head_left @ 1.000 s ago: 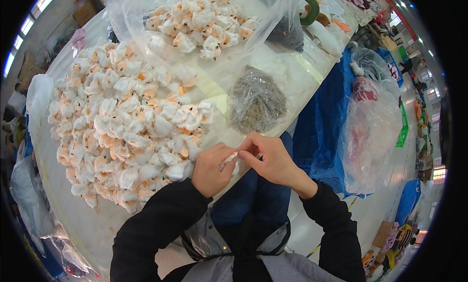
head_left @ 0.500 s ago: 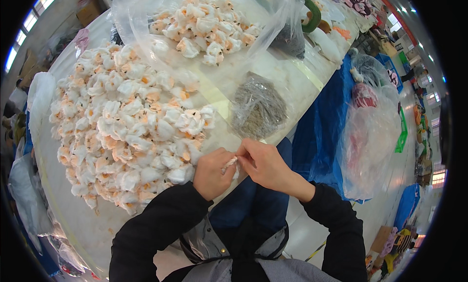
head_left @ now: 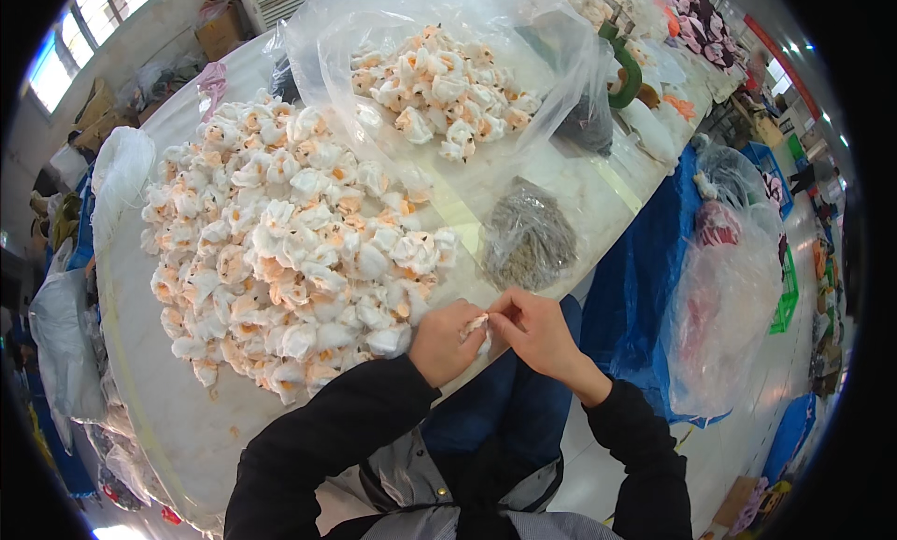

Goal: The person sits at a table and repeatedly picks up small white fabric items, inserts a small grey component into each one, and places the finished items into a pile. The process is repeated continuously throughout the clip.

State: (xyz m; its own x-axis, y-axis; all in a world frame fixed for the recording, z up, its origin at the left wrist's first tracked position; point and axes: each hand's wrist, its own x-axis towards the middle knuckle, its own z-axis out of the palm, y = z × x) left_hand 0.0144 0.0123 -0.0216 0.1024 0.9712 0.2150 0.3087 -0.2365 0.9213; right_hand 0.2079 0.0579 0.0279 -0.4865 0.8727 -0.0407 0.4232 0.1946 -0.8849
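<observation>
My left hand (head_left: 447, 342), its fingers curled, grips a small white-and-peach plush piece (head_left: 477, 327) just over the table's front edge. The thumb and forefinger of my right hand (head_left: 535, 331) pinch the upper end of that piece; the exact spot between the fingertips is too small to make out. Beside my left hand spreads a large heap of similar fluffy plush pieces (head_left: 280, 250), white with peach patches and dark specks. A clear plastic bag of grey-brown granules (head_left: 530, 236) lies just beyond my right hand.
Farther back, a big open clear plastic bag (head_left: 322, 35) holds more plush pieces (head_left: 444, 82). A green curved clamp (head_left: 628, 73) and a dark-filled bag (head_left: 589, 124) are at the far edge of the table (head_left: 187, 437). On the right, blue sheeting (head_left: 635, 288) and a stuffed clear bag (head_left: 724, 306) stand alongside.
The whole view has shifted, so the table and hands appear lower and farther right. Both hands keep the same hold on the small piece.
</observation>
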